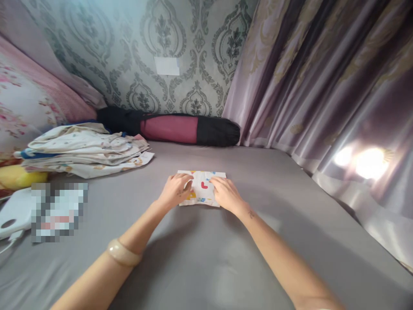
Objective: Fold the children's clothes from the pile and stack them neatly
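The cloth (pixel 203 186) lies between the left hand (pixel 176 189) and right hand (pixel 226 192), bent fingers over its sides; grip unclear.

The 2 forearms are bare, with no sleeve in view along them. Around the left forearm sits 1 thick, rounded bangle (pixel 124 253), cream-coloured and glossy. The right wrist bears 1 small dark marking (pixel 251 214) of fine lines. The left hand (pixel 177 189) shows fainter dark marks (pixel 180 193), possibly a tattoo, too blurred to make out.
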Motion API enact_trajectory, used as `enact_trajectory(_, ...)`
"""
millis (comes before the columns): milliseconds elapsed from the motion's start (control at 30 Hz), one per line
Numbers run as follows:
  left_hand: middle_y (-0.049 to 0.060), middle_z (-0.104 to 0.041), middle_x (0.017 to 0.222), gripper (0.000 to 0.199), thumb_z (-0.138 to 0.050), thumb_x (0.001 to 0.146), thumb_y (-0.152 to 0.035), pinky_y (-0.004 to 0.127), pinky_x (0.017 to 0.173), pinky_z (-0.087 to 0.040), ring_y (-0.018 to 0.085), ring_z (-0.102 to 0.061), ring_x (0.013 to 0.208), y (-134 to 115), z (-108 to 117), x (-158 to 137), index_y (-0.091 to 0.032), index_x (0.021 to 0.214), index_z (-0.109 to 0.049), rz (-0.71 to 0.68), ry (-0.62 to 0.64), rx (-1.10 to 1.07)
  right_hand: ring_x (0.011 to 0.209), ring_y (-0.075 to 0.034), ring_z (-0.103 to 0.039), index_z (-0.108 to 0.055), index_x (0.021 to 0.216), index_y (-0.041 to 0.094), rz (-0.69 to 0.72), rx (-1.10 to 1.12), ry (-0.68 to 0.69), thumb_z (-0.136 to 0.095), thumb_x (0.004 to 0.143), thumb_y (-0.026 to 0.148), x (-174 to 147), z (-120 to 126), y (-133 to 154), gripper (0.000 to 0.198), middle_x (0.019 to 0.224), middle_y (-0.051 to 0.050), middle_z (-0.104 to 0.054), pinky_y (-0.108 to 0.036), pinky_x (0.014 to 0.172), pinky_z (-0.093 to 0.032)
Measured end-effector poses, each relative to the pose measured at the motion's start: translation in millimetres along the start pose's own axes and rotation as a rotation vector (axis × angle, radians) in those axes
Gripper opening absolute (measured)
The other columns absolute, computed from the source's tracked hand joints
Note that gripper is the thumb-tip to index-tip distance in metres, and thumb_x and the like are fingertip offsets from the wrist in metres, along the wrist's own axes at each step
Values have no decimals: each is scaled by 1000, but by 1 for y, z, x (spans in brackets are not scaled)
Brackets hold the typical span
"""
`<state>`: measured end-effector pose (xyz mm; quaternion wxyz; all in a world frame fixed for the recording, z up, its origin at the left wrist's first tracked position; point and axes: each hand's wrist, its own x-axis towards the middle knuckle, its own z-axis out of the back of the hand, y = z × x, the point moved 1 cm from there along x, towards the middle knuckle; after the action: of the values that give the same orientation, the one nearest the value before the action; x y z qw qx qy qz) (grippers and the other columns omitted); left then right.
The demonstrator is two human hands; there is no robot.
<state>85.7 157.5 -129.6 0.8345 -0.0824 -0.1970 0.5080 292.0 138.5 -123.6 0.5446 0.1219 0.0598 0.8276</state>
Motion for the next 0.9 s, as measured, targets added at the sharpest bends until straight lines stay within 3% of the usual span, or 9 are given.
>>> enact_trajectory(67,11,-60,126,36,-34,92,-21,43,98,-39,26,-53,119,-9,-14,17,-18,120,-57,72,-82,63,134,-23,-36,-48,135,10,-47,-14,-70,-32,90,15,17,-13,4,47,143,-12,-45,-40,110,-23)
enact_trajectory(167,13,-46,143,42,-31,93,-21,52,108,-28,29,-35,136,-13,-42,33,-16,132,-48,111,-52,161,143,-25,-20,-36,144,9,-107,-33,-43,-29,94,24,32,-36,7,53,153,-12,-31,-48,115,-11)
enact_trajectory(333,12,-39,149,48,-29,97,-32,53,114,-18,31,-25,142,-3,-71,36,-16,140,-42,78,14,241,144,-22,-16,-31,147,10,-125,-27,14,-25,95,28,36,-54,5,56,155,-9,-25,-48,116,-7)
enact_trajectory(767,12,-39,149,50,-25,98,-34,55,110,-26,32,-30,139,1,-76,33,-17,142,-40,61,40,245,143,-21,-18,-30,148,15,-150,-39,50,-25,95,29,38,-59,2,55,155,-7,-26,-47,116,-9)
enact_trajectory(900,12,-43,146,48,-26,98,-36,54,109,-27,31,-33,137,4,-73,34,-19,138,-44,59,-18,255,143,-22,-18,-30,148,15,-161,-17,59,-25,95,30,39,-56,-1,55,155,-8,-26,-48,116,-9)
